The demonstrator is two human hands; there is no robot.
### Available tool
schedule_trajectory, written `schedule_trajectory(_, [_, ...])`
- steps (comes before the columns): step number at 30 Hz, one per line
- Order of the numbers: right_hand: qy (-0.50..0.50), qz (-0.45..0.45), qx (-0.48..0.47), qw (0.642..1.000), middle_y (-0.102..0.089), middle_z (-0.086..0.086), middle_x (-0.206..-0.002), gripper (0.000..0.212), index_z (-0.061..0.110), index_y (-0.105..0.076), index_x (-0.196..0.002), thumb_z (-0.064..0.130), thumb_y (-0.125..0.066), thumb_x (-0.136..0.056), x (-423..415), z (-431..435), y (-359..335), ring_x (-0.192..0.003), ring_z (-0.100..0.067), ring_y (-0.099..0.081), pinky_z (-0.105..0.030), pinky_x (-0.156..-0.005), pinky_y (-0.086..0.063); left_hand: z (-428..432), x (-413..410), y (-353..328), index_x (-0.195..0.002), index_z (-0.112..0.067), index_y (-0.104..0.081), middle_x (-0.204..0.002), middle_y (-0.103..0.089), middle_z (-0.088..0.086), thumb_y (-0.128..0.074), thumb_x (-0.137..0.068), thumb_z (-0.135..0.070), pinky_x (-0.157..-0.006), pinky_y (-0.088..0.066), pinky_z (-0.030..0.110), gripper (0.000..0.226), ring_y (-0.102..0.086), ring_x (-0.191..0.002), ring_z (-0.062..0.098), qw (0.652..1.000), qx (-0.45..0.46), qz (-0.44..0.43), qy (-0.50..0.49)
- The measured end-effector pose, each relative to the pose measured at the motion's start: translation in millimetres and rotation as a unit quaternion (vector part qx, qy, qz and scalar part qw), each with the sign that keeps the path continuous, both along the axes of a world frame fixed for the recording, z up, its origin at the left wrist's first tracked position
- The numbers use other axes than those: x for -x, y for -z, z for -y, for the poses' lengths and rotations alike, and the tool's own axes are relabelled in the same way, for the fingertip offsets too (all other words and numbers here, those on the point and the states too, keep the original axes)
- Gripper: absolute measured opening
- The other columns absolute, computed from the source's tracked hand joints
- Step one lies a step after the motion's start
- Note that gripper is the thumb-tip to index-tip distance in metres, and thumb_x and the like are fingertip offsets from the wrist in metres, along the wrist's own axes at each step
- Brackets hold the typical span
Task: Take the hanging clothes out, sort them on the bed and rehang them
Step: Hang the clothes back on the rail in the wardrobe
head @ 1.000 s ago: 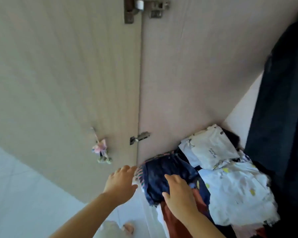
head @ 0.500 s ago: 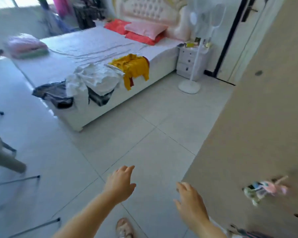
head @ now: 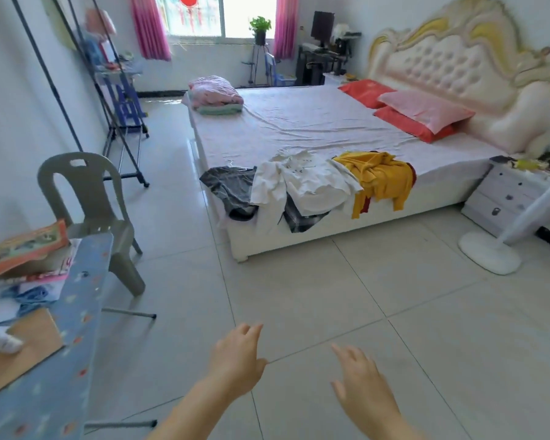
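Both the left hand [head: 235,360] and the right hand [head: 364,381] are held out over the tiled floor [head: 331,296] with fingers loosely spread, nothing being gripped. A dark garment [head: 229,185], a white garment [head: 305,182] and a yellow garment [head: 381,177] are draped along the near edge of the bed [head: 299,122], toward its foot corner.

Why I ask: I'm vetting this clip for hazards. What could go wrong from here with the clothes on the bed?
1. The white shirt, yellow top and dark garment hang over the bed edge and might slide onto the floor.
2. The white shirt overlaps the dark garment, so sorting could muddle them.
3. A thin metal leg juts across the floor near the chair; the person could trip on it.
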State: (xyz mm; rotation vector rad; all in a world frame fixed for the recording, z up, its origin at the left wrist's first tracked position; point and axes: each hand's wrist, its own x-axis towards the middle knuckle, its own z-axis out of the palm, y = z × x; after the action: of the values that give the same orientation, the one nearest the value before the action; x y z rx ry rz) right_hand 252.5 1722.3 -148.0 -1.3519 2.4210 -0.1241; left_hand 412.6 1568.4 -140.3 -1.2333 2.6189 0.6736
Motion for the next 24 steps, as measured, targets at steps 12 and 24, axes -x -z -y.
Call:
schedule_trajectory(12, [-0.124,0.008,0.008,0.992,-0.028,0.006,-0.144,0.059,0.026,-0.02,-0.145,0.032,-0.046,-0.093,118,205,15,-0.132,-0.014,-0.029,-0.024,-0.105,-0.024,155,79,13,-0.145,-0.023,-0.017,-0.139,-0.035,-0.001,-0.047,-0.091,-0.04,-0.101,-0.032,0.034,0.063,-0.038,-0.126,0.02,0.992,0.006,0.064,-0.104])
schedule_trajectory(24, [-0.209,0.031,-0.006,0.977,-0.034,0.004,-0.139,0.055,0.025,-0.025,-0.143,0.028,-0.045,-0.093,216,398,11,-0.127,-0.018,-0.035,-0.025,-0.101,-0.027,301,169,12,-0.143,-0.024,-0.024,-0.138,-0.039,-0.003,-0.047,-0.09,-0.04,-0.1,-0.033,0.033,0.059,-0.039,-0.126,0.019,0.983,0.005,0.068,-0.169])
